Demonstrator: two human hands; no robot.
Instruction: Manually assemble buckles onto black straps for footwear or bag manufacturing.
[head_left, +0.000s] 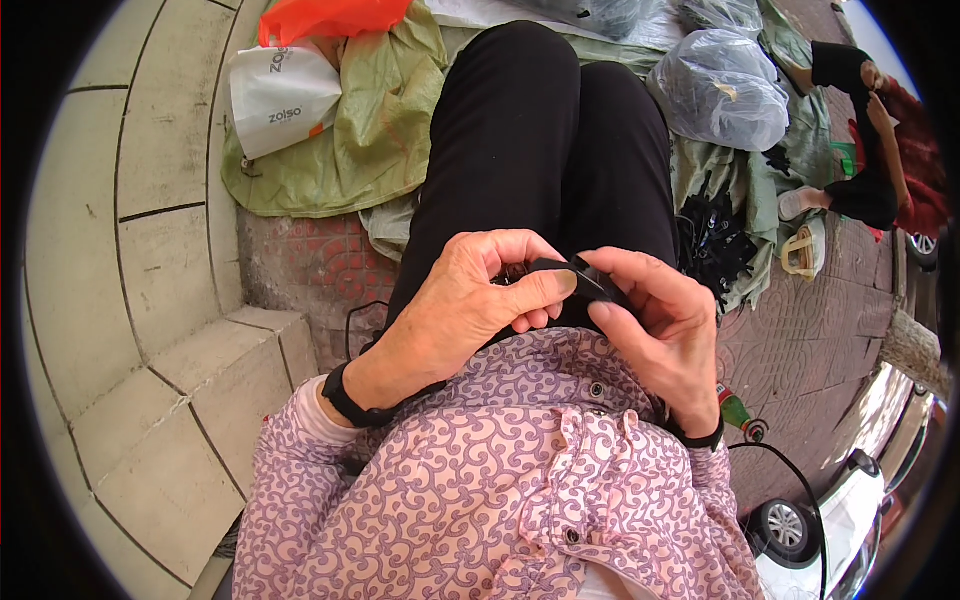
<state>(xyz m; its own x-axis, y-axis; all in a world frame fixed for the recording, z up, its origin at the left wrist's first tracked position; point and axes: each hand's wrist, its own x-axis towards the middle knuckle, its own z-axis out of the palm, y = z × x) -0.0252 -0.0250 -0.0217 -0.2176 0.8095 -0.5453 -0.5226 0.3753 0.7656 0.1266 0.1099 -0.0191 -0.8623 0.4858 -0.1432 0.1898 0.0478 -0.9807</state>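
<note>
Above my lap, my left hand (470, 295) pinches a small glossy black piece (594, 287) between thumb and forefinger, the other fingers curled beneath. My right hand (660, 325) closes on the right side of the same piece with thumb and fingertips. The piece looks like a flat plastic part, but its exact kind cannot be made out. Some of it is covered by my fingers. Both hands are close together just over my black trousers (505, 130).
A clear plastic bag (725, 90) and a heap of black parts (715, 245) lie right of my knees. Green sacking (385, 150) with a white bag (285, 100) is at left, beside a tiled wall (165, 260). Another person (885, 150) sits at far right, near a bottle (735, 408).
</note>
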